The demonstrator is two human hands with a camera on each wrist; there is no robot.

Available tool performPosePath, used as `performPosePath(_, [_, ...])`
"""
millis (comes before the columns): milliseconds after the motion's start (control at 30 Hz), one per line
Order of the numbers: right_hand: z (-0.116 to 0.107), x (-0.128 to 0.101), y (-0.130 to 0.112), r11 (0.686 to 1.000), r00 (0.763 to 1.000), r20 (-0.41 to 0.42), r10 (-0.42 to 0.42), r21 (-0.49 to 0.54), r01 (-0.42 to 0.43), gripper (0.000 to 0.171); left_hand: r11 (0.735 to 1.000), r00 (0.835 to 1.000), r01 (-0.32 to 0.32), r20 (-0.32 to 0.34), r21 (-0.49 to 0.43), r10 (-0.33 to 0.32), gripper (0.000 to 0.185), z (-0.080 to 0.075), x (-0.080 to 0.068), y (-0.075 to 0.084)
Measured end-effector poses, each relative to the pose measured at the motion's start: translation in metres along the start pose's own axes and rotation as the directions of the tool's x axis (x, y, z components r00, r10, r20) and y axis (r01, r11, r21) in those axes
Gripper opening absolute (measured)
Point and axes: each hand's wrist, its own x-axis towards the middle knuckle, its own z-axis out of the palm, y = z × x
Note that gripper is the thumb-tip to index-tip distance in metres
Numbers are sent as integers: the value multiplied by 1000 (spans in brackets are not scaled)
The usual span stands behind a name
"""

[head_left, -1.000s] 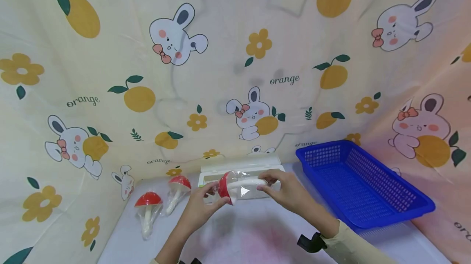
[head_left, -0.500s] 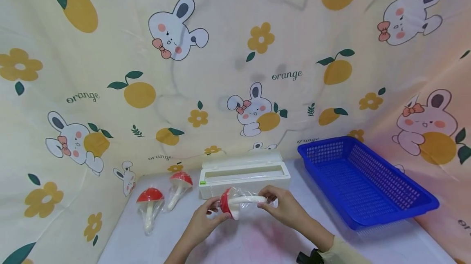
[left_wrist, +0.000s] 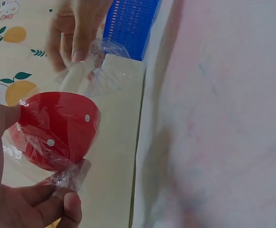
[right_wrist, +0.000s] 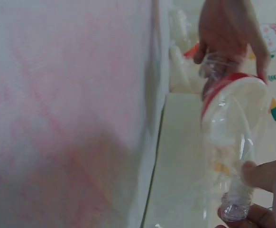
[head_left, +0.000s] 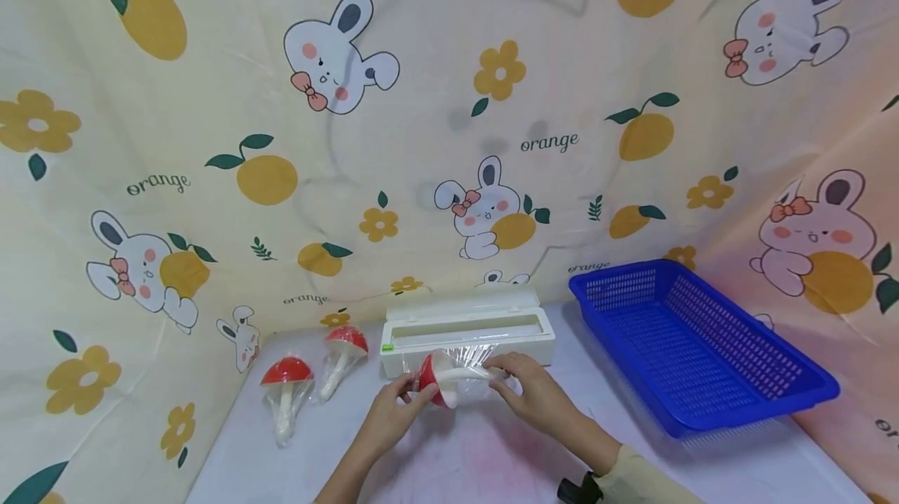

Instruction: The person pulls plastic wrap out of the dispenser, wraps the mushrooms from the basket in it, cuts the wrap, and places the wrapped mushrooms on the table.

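A toy mushroom (head_left: 444,379) with a red cap and white stem lies sideways between both hands, in clear plastic film. My left hand (head_left: 388,415) grips its cap; the left wrist view shows white dots on the red cap (left_wrist: 57,128), thumb on one side and fingers at the film on the other. My right hand (head_left: 541,399) pinches the film and the stem's end, where the right wrist view shows bunched film (right_wrist: 236,205). Behind the hands stands a white film dispenser box (head_left: 467,336), its lid up. Two more wrapped mushrooms (head_left: 286,371) (head_left: 346,340) lie at the left.
A blue plastic basket (head_left: 702,356) stands at the right of the white-covered table (head_left: 449,465). A patterned cloth (head_left: 421,98) with rabbits and oranges hangs behind and at the sides.
The mushroom and both hands have come lower, away from the dispenser box, so more of the box shows. The film at the stem looks drawn in closer. The head view has shifted slightly.
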Motion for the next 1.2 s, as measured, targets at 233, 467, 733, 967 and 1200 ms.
performPosePath(233, [3, -1, 5, 997, 999, 44, 9, -76, -6, 60, 1000, 999, 30, -38, 0, -30, 75, 1, 6, 3])
performPosePath(467, [6, 2, 11, 996, 998, 29, 50, -72, -48, 40, 998, 993, 63, -97, -4, -63, 75, 7, 14, 6])
performPosePath(733, [4, 7, 10, 994, 996, 35, 87, -70, -85, 26, 985, 984, 27, -178, 172, 4, 73, 5, 15, 3])
performPosePath(967, [1, 12, 9, 992, 991, 52, 126, -12, -125, 20, 951, 965, -205, -116, 229, 236, 94, -3, 18, -8])
performPosePath(1200, [1, 18, 10, 986, 985, 69, 155, 50, -159, 18, 923, 943, -239, -154, 301, 295, 88, 5, 26, -14])
